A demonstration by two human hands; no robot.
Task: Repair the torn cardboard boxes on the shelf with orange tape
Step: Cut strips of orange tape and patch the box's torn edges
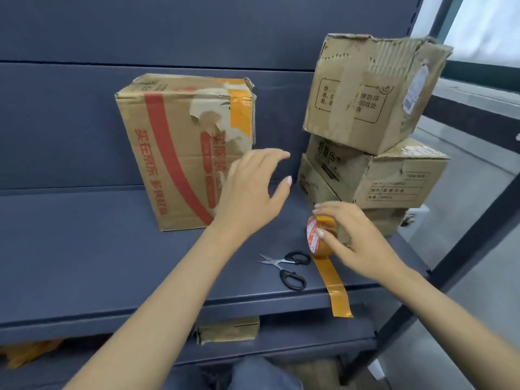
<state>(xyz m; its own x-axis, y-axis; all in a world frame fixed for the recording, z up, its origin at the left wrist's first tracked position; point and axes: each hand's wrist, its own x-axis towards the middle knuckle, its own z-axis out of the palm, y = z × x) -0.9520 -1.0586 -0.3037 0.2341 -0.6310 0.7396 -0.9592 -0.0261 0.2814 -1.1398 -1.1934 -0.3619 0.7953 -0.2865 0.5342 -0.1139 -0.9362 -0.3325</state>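
Knee: blue trousers (261, 372) sit at the very bottom, closest to the camera.
Right hand: right hand (363, 243) curls its fingers around the tape roll (320, 235) and holds it on its edge on the shelf (84, 249).
Tape roll: orange, with a red and white ring on its side. It stands just in front of the bottom box of the stack.
Loose tape: tape strip (336, 285) runs from the roll down over the front edge of the shelf and hangs there.
Left hand: left hand (250, 192) is open, fingers spread and a little bent. It holds nothing. It is in front of the bottom right corner of the big box; I cannot tell if it touches.
Scissors: black-handled scissors (289, 267) lie open on the shelf, between the 2 arms and just left of the tape strip.
Big box: big box (180, 147) stands on the shelf to the left. It has red print, a ripped patch on its front, and orange tape over its top right corner.
Stack: 3 boxes on the right. Top box (371, 91) is tilted, with a ragged top edge. Middle box (377, 175) sits under it. Bottom box (380, 220) is mostly hidden behind the right hand.
Lower shelf: a small box (228, 330) sits under the main shelf.
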